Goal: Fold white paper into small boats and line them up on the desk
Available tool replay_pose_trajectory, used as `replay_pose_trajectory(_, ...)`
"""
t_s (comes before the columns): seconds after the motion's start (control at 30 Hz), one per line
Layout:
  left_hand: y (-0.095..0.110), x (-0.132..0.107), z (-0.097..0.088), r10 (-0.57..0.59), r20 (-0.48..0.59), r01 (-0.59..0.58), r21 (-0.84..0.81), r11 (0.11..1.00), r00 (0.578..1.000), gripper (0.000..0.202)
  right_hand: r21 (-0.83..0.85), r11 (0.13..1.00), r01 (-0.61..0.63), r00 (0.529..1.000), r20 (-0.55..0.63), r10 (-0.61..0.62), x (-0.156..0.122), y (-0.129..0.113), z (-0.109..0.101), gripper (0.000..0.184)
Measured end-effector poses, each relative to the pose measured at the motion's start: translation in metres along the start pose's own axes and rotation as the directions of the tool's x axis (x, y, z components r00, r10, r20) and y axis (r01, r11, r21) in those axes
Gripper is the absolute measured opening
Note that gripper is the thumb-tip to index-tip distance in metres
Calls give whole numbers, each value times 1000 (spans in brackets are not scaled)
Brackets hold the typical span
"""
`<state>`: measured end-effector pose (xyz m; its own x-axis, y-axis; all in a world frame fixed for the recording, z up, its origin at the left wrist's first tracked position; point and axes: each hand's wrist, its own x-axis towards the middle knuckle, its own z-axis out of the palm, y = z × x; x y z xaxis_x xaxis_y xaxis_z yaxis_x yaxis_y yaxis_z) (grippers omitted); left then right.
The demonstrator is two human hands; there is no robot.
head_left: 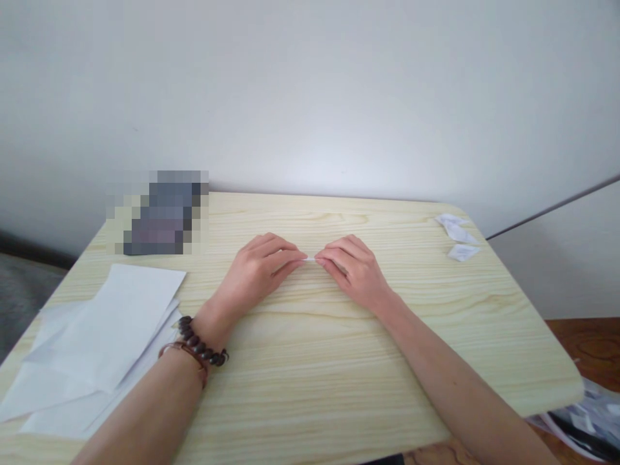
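Pinching a narrow white strip [310, 259], probably paper, the left hand [259, 271] and right hand [356, 268] meet it from opposite sides over the middle of the bench [310, 361]. The work looks partly done: two folded paper pieces [454, 229] lie near the far right corner and seem already shaped, while the strip appears to be in mid-handling, and the loose white sheets [121, 316] at the left look flat and unworked. The strip lies directly between the two grips, each with thumb and fingers pressed together on one end, leaving only a short length showing in the gap; the rest is hidden by the fingers, so how far it has been folded cannot be told.
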<state>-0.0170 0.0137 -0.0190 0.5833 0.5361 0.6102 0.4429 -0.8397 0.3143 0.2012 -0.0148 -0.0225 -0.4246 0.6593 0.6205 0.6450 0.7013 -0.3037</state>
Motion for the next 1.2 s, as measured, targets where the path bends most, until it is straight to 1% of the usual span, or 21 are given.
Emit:
replay_pose_trajectory(0.1,2,1,1,15,-65,-16,-9,1000,998,9,-13,1000,25,1000,-17,-25,1,-4,0,9)
replay_pose_trajectory(0.17,5,2,1,20,-87,-23,-29,999,996,7,-30,998,52,998,-33,-53,1,-6,1,8)
replay_pose_trajectory(0.3,13,5,0,-5,-92,-3,-86,996,996,8,-31,995,93,994,-54,-94,1,-9,2,7)
replay_pose_trajectory(0.4,16,5,-1,-30,-74,22,-108,994,997,7,-15,996,90,995,-38,-90,0,-10,2,8)
replay_pose_trajectory(0.53,15,4,-1,-62,-65,57,-75,996,996,8,-2,997,84,997,0,-84,0,-8,-1,11)
replay_pose_trajectory(0.7,8,3,-4,-85,-113,83,-27,996,990,10,4,997,77,997,12,-77,-1,-1,-8,11)
replay_pose_trajectory(0.8,6,3,-7,-95,-106,91,-46,995,990,11,13,998,65,998,19,-65,-2,2,-11,10)
replay_pose_trajectory(1.03,5,3,-8,-120,-66,108,-156,982,991,14,44,999,14,1000,13,-14,-3,3,-13,11)
replay_pose_trajectory(1.1,7,2,-8,-142,-47,131,-184,974,989,15,52,999,-7,1000,8,7,-4,3,-13,12)
replay_pose_trajectory(1.2,9,2,-8,-208,-18,200,-206,958,978,18,89,995,-46,999,-24,49,-5,3,-11,11)
